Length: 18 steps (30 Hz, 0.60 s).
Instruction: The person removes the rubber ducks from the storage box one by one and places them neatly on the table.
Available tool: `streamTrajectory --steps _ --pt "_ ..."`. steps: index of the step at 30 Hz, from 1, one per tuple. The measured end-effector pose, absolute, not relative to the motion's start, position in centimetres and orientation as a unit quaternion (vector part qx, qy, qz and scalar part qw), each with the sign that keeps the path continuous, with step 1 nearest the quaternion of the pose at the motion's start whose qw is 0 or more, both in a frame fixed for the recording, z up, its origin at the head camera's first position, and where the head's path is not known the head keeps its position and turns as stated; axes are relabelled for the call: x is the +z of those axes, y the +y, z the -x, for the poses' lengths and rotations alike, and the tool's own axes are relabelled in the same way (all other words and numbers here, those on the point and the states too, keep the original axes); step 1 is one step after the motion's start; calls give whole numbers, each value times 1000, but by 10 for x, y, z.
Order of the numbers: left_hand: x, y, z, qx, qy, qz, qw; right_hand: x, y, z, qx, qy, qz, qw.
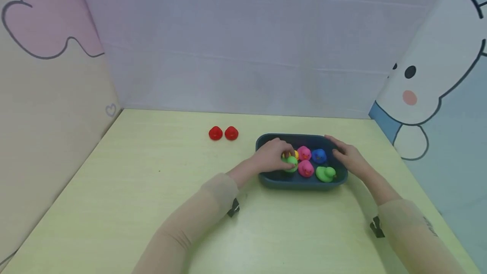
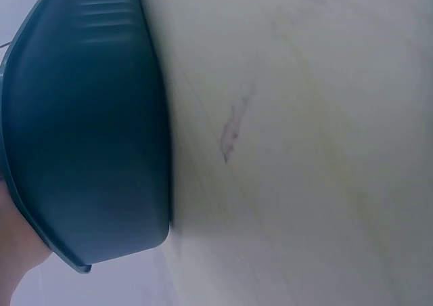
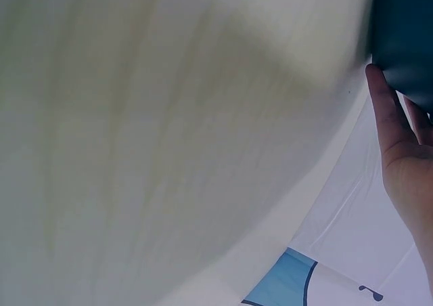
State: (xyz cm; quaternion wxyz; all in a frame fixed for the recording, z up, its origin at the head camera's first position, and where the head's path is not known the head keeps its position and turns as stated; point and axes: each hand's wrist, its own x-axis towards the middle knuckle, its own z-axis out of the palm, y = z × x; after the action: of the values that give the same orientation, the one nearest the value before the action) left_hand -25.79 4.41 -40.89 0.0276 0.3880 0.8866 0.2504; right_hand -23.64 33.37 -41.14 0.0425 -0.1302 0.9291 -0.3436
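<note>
1. Slip risk: the left green duck [image 1: 291,164] appeared liable to slide from the grasp, its rounded surface being held mainly at the thumb and fingertips.
2. Disturbance risk: the yellow duck [image 1: 296,154] and the near pink duck [image 1: 306,168] sat close beside it; a sideways sweep of the fingers could have knocked either one.
3. Tray risk: the tray [image 1: 300,185] stood on the counter [image 1: 114,181] and might have tipped or skidded had the right side been pressed too hard, or had a knuckle caught the left rim.
4. Left hand [image 1: 273,155]: reached over the tray's left end, fingers bent, nearly closed, pinching the left green duck. Its undersides were hidden; the left wrist view showed the tray wall, not the grasp.
5. Right hand [image 1: 348,155]: partly open, it gripped the tray's right end, thumb inside the rim, fingers along the outside.
6. Position: the left green duck lay inside the tray, under the left fingers and well apart from the right hand. The right green duck [image 1: 325,174] and the blue duck [image 1: 319,156] lay nearer the right hand, untouched.
7. Two red pieces [image 1: 231,133] stood on the counter, beyond the tray's left end.
</note>
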Motion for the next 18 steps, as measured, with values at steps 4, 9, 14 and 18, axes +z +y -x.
streamTrajectory --steps 4,9,14,18 --pt "-409 42 258 263 883 -387 19 -410 333 237 -342 930 128 50" --pt "-405 38 256 281 878 -387 18 -409 335 237 -327 934 143 36" --pt "-397 29 251 293 874 -387 21 -409 337 237 -309 939 150 0" --pt "-389 22 248 299 873 -386 19 -407 337 237 -318 937 147 -8"
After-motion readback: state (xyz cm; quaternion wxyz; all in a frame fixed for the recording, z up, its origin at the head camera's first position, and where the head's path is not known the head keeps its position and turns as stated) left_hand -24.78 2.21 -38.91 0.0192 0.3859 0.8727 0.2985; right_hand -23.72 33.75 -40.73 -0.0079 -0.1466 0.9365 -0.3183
